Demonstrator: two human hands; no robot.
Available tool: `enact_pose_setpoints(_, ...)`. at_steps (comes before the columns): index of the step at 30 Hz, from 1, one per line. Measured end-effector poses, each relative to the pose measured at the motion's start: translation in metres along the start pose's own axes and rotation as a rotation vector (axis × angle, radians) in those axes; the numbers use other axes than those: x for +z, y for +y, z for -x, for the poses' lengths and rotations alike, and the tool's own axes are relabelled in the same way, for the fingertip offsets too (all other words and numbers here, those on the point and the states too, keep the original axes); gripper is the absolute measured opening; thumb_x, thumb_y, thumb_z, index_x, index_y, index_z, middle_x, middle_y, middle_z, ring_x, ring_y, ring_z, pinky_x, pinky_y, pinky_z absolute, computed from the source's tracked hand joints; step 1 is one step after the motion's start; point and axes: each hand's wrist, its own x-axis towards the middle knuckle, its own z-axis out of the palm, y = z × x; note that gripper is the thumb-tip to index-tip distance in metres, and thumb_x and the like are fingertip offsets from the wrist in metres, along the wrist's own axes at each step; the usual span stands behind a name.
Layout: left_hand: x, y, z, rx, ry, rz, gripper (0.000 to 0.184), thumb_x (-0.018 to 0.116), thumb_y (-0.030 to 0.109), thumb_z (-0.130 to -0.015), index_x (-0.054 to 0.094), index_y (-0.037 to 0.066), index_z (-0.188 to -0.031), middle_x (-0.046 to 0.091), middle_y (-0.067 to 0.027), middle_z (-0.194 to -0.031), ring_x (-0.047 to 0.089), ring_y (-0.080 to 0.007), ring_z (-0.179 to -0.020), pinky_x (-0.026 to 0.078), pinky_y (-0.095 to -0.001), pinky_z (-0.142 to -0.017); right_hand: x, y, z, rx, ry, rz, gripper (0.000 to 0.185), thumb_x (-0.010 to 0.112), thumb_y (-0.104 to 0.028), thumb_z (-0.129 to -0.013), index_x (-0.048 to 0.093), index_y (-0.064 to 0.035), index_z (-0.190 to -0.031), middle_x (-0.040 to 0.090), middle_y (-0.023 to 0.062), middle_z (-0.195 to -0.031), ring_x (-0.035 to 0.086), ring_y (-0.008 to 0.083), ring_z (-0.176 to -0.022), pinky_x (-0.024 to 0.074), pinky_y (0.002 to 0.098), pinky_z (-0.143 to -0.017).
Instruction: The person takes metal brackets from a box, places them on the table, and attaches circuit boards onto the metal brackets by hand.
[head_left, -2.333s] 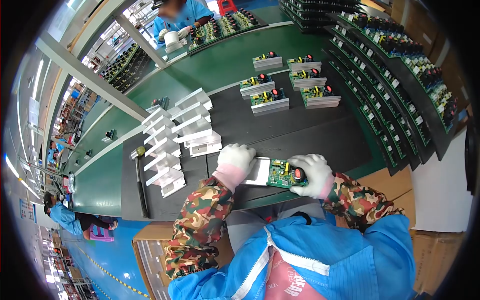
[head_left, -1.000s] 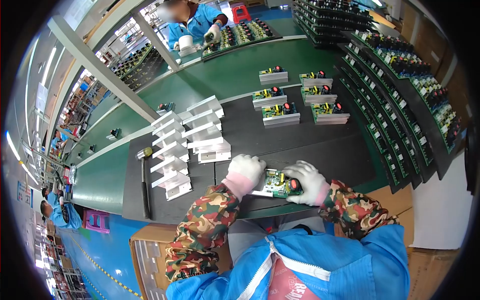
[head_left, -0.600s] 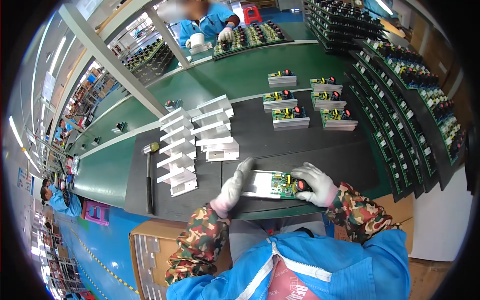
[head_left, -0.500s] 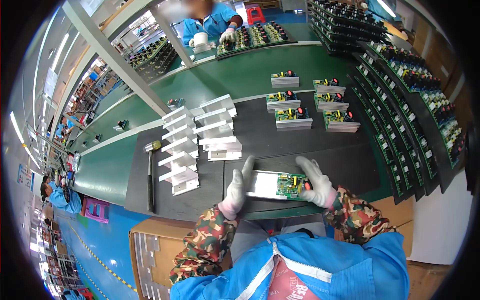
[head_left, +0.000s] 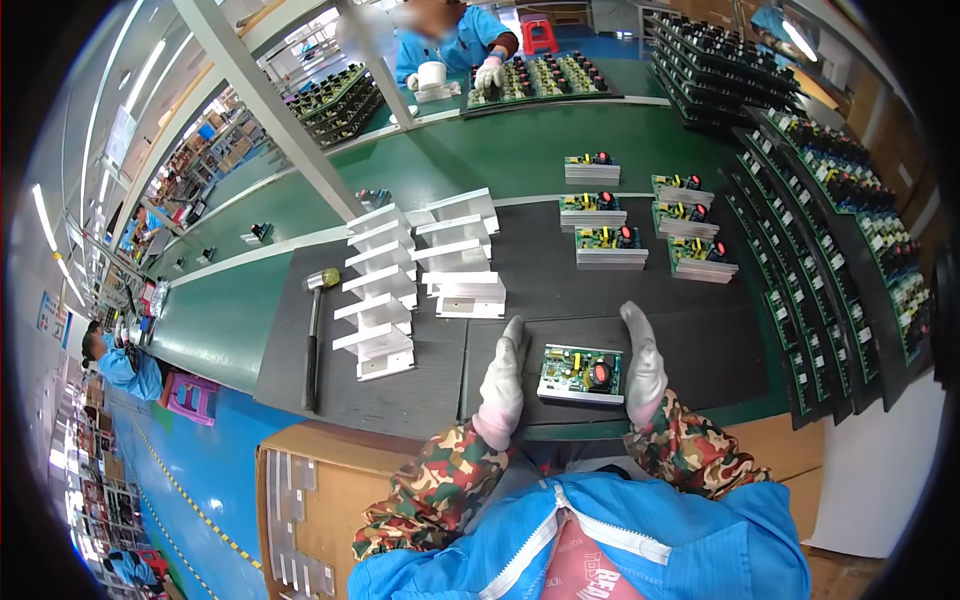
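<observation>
A green circuit board [head_left: 575, 368] with yellow parts and a round black-and-red part lies on the black mat in front of me. A silver metal edge shows along its near side. On its left my left hand [head_left: 501, 385], in a white glove, stands upright with fingers stretched, apart from the board. My right hand [head_left: 645, 368], gloved too, is upright close to the board's right end, fingers stretched; whether it touches the board I cannot tell. Neither hand grips anything.
Silver metal brackets [head_left: 375, 345] stand in two rows at left, beside a hammer [head_left: 313, 340]. Several boards on metal brackets [head_left: 610, 250] sit behind. Stacked trays of boards [head_left: 850, 240] rise at right. Across the green bench [head_left: 520, 140], a gloved co-worker handles another board tray.
The board has slid left over its silver bracket, which was half bare before and is now almost covered. My hands have come closer together. The whole view has shifted slightly.
</observation>
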Motion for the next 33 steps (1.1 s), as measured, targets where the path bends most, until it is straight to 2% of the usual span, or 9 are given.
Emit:
enact_pose_setpoints(8,0.010,-0.018,0.015,-0.007,0.001,-0.084,0.071,0.023,0.045,-0.106,0.012,-0.009,-0.150,0.021,-0.0246,-0.156,0.021,-0.0287,-0.147,0.015,-0.0363,-0.120,0.012,0.001,0.007,-0.010,-0.066,0.030,0.107,0.033,-0.081,-0.086,0.031,0.0078,-0.146,0.037,0.0224,-0.149,0.032,0.0291,-0.142,0.0211,0.0349,-0.116)
enact_pose_setpoints(11,0.014,-0.018,0.014,-0.021,0.065,0.042,0.058,0.029,0.037,-0.106,0.029,-0.002,-0.149,0.033,-0.0213,-0.153,0.030,-0.0264,-0.143,0.023,-0.0332,-0.117,0.010,0.004,0.007,-0.026,-0.050,0.047,0.104,0.035,-0.079,-0.087,0.033,0.0065,-0.146,0.045,0.0209,-0.143,0.039,0.0282,-0.138,0.0276,0.0363,-0.113)
enact_pose_setpoints(14,0.006,0.025,0.023,0.197,-0.040,-0.508,0.058,0.047,0.034,-0.101,0.037,-0.002,-0.145,0.034,-0.0235,-0.151,0.031,-0.0336,-0.142,0.023,-0.0377,-0.117,-0.008,-0.023,0.007,-0.154,-0.028,0.320,0.090,0.045,-0.073,-0.087,0.046,0.0031,-0.135,0.057,0.0193,-0.125,0.053,0.0308,-0.118,0.0389,0.0412,-0.102)
enact_pose_setpoints(16,0.002,0.050,0.029,0.496,-0.116,-1.183,0.053,0.072,0.037,-0.082,0.059,0.012,-0.127,0.044,-0.0240,-0.140,0.033,-0.0474,-0.134,0.019,-0.0572,-0.116,-0.025,-0.034,0.007,-0.386,0.000,0.707,0.062,0.070,-0.056,-0.076,0.063,-0.0040,-0.109,0.063,0.0143,-0.105,0.058,0.0331,-0.098,0.0450,0.0450,-0.091)
enact_pose_setpoints(19,-0.005,0.044,0.031,0.573,-0.182,-1.321,0.033,0.077,0.025,-0.076,0.068,0.016,-0.106,0.052,-0.0174,-0.133,0.034,-0.0446,-0.133,0.017,-0.0597,-0.116,-0.028,-0.036,0.024,-0.407,-0.083,0.971,0.043,0.082,-0.046,-0.061,0.069,-0.0121,-0.085,0.061,0.0059,-0.092,0.057,0.0299,-0.093,0.0437,0.0423,-0.081)
enact_pose_setpoints(22,-0.005,0.028,0.024,0.612,-0.159,-1.254,0.029,0.078,0.015,-0.070,0.069,0.016,-0.097,0.057,-0.0092,-0.126,0.041,-0.0401,-0.128,0.019,-0.0595,-0.116,-0.019,-0.032,0.039,-0.263,-0.125,0.944,0.040,0.082,-0.044,-0.062,0.071,-0.0131,-0.084,0.062,0.0063,-0.092,0.057,0.0290,-0.092,0.0433,0.0424,-0.081)
enact_pose_setpoints(25,-0.006,0.026,0.017,0.605,-0.209,-1.262,0.026,0.077,0.012,-0.069,0.066,0.010,-0.092,0.058,-0.0096,-0.123,0.043,-0.0398,-0.126,0.021,-0.0597,-0.115,-0.019,-0.025,0.037,-0.255,-0.154,0.938,0.032,0.079,-0.038,-0.066,0.071,-0.0129,-0.085,0.063,0.0058,-0.093,0.057,0.0287,-0.091,0.0434,0.0429,-0.079)
enact_pose_setpoints(30,0.025,0.057,0.019,0.711,-0.270,-1.441,0.039,0.081,0.029,-0.063,0.068,0.011,-0.094,0.051,-0.0173,-0.130,0.040,-0.0457,-0.126,0.019,-0.0671,-0.112,-0.018,-0.023,0.039,-0.333,-0.151,0.904,0.028,0.077,-0.035,-0.069,0.071,-0.0129,-0.085,0.062,0.0047,-0.091,0.056,0.0285,-0.090,0.0432,0.0435,-0.080)
enact_pose_setpoints(33,0.027,0.043,0.017,0.762,-0.273,-1.443,0.033,0.080,0.026,-0.065,0.071,0.014,-0.094,0.056,-0.0113,-0.124,0.044,-0.0451,-0.124,0.021,-0.0658,-0.113,-0.015,-0.028,0.042,-0.352,-0.030,1.005,0.043,0.079,-0.034,-0.068,0.067,-0.0158,-0.105,0.062,0.0052,-0.103,0.056,0.0292,-0.099,0.0419,0.0441,-0.087)
